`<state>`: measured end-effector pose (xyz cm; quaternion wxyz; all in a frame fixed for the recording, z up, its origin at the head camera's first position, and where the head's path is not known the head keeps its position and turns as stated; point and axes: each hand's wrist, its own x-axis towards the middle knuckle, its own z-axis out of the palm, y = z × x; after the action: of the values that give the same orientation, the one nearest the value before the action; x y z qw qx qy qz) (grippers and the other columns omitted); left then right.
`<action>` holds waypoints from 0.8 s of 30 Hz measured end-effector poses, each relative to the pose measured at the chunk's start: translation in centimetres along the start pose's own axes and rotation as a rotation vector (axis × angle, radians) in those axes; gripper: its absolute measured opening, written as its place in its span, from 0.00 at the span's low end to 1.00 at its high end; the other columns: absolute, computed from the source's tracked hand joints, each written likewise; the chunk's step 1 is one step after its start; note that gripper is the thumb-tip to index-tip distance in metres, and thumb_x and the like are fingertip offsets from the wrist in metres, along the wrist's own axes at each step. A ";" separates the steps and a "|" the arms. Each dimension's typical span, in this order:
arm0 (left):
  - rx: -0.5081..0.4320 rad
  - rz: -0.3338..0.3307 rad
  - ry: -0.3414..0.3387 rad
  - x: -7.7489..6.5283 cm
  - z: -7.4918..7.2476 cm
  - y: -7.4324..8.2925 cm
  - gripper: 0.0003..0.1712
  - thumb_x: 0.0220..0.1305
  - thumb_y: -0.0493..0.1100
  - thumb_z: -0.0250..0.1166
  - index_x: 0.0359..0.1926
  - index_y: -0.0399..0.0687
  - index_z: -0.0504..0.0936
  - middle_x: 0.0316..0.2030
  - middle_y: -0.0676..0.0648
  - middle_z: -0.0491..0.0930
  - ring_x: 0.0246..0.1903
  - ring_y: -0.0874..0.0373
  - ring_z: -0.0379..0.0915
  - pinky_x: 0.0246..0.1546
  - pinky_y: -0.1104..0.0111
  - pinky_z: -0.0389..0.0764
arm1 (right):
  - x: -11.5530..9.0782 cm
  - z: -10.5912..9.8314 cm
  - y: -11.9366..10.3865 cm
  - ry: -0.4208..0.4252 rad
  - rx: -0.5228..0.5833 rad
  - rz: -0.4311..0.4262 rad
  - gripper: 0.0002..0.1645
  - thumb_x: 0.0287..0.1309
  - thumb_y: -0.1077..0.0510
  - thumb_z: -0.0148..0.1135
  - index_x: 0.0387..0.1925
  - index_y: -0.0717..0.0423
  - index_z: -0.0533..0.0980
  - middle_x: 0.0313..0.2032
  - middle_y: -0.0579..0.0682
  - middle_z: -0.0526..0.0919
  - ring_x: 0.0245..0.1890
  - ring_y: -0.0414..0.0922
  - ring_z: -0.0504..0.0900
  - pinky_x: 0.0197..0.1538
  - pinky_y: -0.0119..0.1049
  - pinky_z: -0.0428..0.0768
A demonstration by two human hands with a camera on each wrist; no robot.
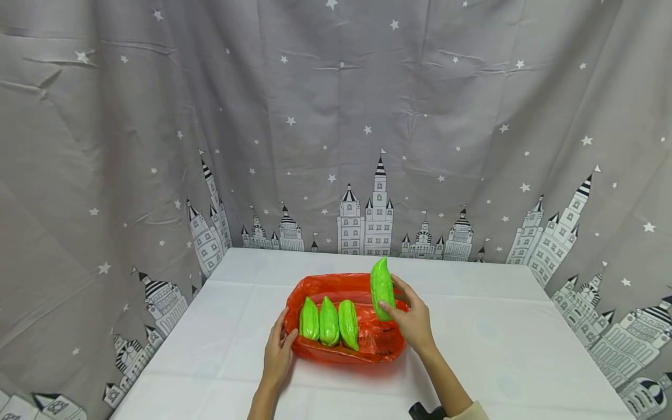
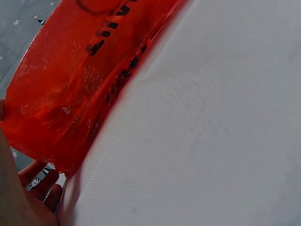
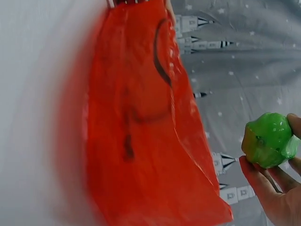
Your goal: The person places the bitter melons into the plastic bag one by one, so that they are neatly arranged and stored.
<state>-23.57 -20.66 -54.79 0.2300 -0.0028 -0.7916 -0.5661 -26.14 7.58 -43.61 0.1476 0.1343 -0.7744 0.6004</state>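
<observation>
A red plastic bag [image 1: 385, 341] lies spread on the table, its mouth facing up. Inside, on the left half, three glossy green ridged gourds [image 1: 329, 322] stand side by side. My left hand [image 1: 277, 353] holds the bag's left edge; in the left wrist view its fingers [image 2: 44, 186] show beneath the red plastic. Above the bag's right part, my right hand [image 1: 415, 318] grips another green gourd [image 1: 382, 289] between thumb and fingers, pointed tip up. The right wrist view shows this gourd's blunt end [image 3: 268, 140], beside the bag's outer wall [image 3: 141, 117].
The table [image 1: 499, 338] has a white cloth over it. Behind and along the sides hangs a grey curtain [image 1: 315, 87] printed with stars and castles. A black piece [image 1: 426, 412] sits at my right wrist by the sleeve.
</observation>
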 end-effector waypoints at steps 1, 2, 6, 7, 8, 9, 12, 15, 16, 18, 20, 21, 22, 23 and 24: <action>0.005 0.000 -0.002 -0.1 -0.1 0.6 0.29 0.65 0.36 0.55 0.67 0.42 0.61 0.60 0.36 0.65 0.56 0.45 0.65 0.50 0.77 0.65 | 0.0 0.3 0.6 -0.001 0.014 0.008 0.36 0.49 0.59 0.69 0.62 0.54 0.68 0.55 0.56 0.74 0.48 0.53 0.76 0.39 0.37 0.81; 0.007 -0.002 -0.006 -0.2 -0.1 1.1 0.29 0.65 0.36 0.55 0.67 0.41 0.60 0.60 0.36 0.64 0.56 0.45 0.65 0.50 0.78 0.65 | 0.0 0.6 1.2 -0.003 0.028 0.017 0.37 0.48 0.58 0.69 0.61 0.51 0.68 0.55 0.54 0.75 0.48 0.53 0.76 0.37 0.37 0.81; 0.004 -0.009 -0.011 -0.3 -0.2 1.7 0.29 0.65 0.36 0.54 0.67 0.40 0.60 0.60 0.36 0.64 0.56 0.45 0.65 0.50 0.80 0.64 | -0.4 1.6 1.8 0.002 0.052 0.038 0.37 0.47 0.57 0.70 0.61 0.50 0.69 0.54 0.55 0.75 0.48 0.54 0.76 0.33 0.33 0.81; 0.004 -0.006 -0.010 -0.3 -0.2 1.6 0.29 0.65 0.35 0.54 0.67 0.39 0.60 0.60 0.35 0.64 0.56 0.45 0.65 0.50 0.80 0.64 | -0.5 1.8 1.5 0.005 0.049 0.036 0.36 0.48 0.59 0.69 0.61 0.52 0.69 0.53 0.57 0.75 0.48 0.55 0.76 0.33 0.34 0.81; 0.001 -0.005 -0.009 -0.3 -0.2 1.5 0.29 0.65 0.35 0.54 0.67 0.39 0.60 0.60 0.35 0.64 0.56 0.45 0.65 0.49 0.81 0.64 | -0.6 2.0 1.4 0.009 0.046 0.035 0.36 0.48 0.60 0.69 0.61 0.55 0.68 0.54 0.58 0.75 0.48 0.56 0.76 0.33 0.34 0.81; 0.007 -0.002 -0.007 -0.2 -0.2 1.4 0.29 0.65 0.35 0.54 0.66 0.39 0.60 0.60 0.35 0.64 0.56 0.44 0.65 0.49 0.81 0.64 | -0.7 2.2 1.4 0.011 0.043 0.032 0.36 0.48 0.61 0.69 0.61 0.57 0.68 0.54 0.58 0.74 0.48 0.57 0.76 0.33 0.33 0.81; -0.002 -0.001 -0.004 0.0 0.1 0.1 0.29 0.65 0.36 0.55 0.67 0.41 0.60 0.61 0.36 0.64 0.56 0.44 0.65 0.50 0.80 0.64 | -0.7 2.8 2.6 0.025 0.014 0.025 0.36 0.48 0.59 0.69 0.61 0.55 0.69 0.54 0.56 0.75 0.48 0.55 0.76 0.34 0.32 0.80; 0.006 -0.011 -0.006 0.3 0.3 -1.3 0.30 0.66 0.38 0.55 0.68 0.45 0.59 0.62 0.38 0.63 0.57 0.46 0.64 0.51 0.79 0.64 | -0.6 3.4 4.0 0.042 -0.019 0.028 0.36 0.47 0.54 0.70 0.61 0.49 0.69 0.54 0.51 0.76 0.47 0.52 0.77 0.35 0.31 0.80; 0.000 -0.016 -0.006 0.3 0.3 -1.7 0.30 0.66 0.39 0.55 0.68 0.48 0.59 0.62 0.39 0.63 0.58 0.48 0.64 0.51 0.78 0.64 | -0.6 3.5 4.2 0.049 -0.038 0.026 0.37 0.47 0.53 0.70 0.60 0.48 0.69 0.53 0.50 0.76 0.47 0.51 0.77 0.36 0.32 0.80; 0.009 -0.017 -0.004 0.4 0.4 -2.0 0.30 0.66 0.40 0.55 0.68 0.50 0.59 0.62 0.41 0.63 0.58 0.49 0.64 0.52 0.76 0.64 | -0.7 3.8 4.6 0.061 -0.061 0.020 0.37 0.46 0.53 0.71 0.60 0.48 0.70 0.53 0.48 0.77 0.46 0.50 0.78 0.37 0.34 0.80; 0.007 -0.016 -0.002 0.4 0.4 -2.1 0.30 0.66 0.41 0.55 0.68 0.52 0.60 0.62 0.41 0.63 0.58 0.50 0.64 0.53 0.75 0.65 | -0.8 4.0 4.8 0.071 -0.089 0.014 0.37 0.46 0.54 0.71 0.60 0.49 0.70 0.53 0.48 0.77 0.45 0.50 0.78 0.38 0.38 0.80; 0.005 -0.013 0.000 0.4 0.5 -2.1 0.30 0.66 0.42 0.55 0.68 0.52 0.60 0.62 0.41 0.64 0.58 0.50 0.64 0.53 0.74 0.65 | -0.8 4.1 4.9 0.074 -0.106 0.011 0.37 0.45 0.54 0.71 0.60 0.50 0.70 0.52 0.48 0.77 0.44 0.50 0.78 0.38 0.39 0.80; -0.002 -0.013 0.002 0.4 0.5 -2.1 0.30 0.66 0.42 0.56 0.68 0.53 0.61 0.62 0.42 0.64 0.58 0.50 0.64 0.53 0.73 0.65 | -0.8 4.2 4.9 0.077 -0.118 0.009 0.37 0.45 0.55 0.72 0.59 0.51 0.71 0.52 0.49 0.77 0.44 0.50 0.79 0.39 0.41 0.80; -0.001 -0.012 0.003 0.4 0.5 -2.1 0.30 0.66 0.42 0.56 0.68 0.52 0.61 0.62 0.41 0.64 0.58 0.50 0.64 0.53 0.73 0.65 | -0.8 4.3 4.9 0.078 -0.132 0.010 0.36 0.45 0.55 0.72 0.59 0.52 0.71 0.52 0.50 0.78 0.44 0.51 0.79 0.39 0.43 0.80; 0.001 -0.012 0.004 0.4 0.5 -2.0 0.30 0.66 0.42 0.56 0.68 0.53 0.61 0.61 0.41 0.64 0.57 0.49 0.64 0.53 0.72 0.66 | -0.9 4.4 5.0 0.079 -0.145 0.010 0.36 0.45 0.55 0.72 0.59 0.53 0.71 0.52 0.50 0.78 0.44 0.52 0.79 0.40 0.45 0.80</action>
<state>-24.63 -20.99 -56.61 0.2281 0.0035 -0.7915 -0.5670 -27.56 4.60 -49.43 0.1842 0.0955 -0.8100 0.5485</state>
